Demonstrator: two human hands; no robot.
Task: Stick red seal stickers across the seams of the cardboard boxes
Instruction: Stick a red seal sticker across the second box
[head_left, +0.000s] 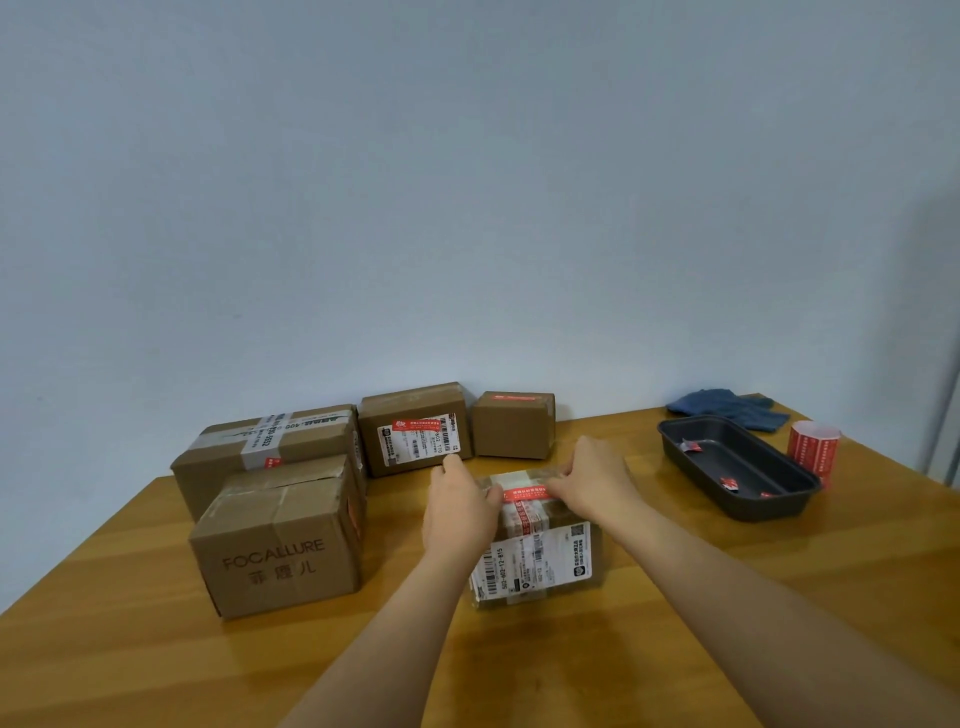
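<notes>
A small taped cardboard box (540, 561) with white shipping labels stands at the table's centre. A red seal sticker (523, 492) lies across its top. My left hand (460, 506) holds the box's left top edge, thumb on the sticker's left end. My right hand (592, 480) presses fingertips on the sticker's right end. Other boxes stand behind and to the left: a FOCALLURE box (275, 551), a large taped box (270, 441), a labelled box (415, 428) with a red sticker, and a small box (513, 423) with a red sticker on top.
A black tray (737, 470) at the right holds a few peeled red scraps. A roll of red stickers (813, 447) stands beyond it, with a blue glove (727, 408) near the wall. The wooden table (156, 649) extends toward me.
</notes>
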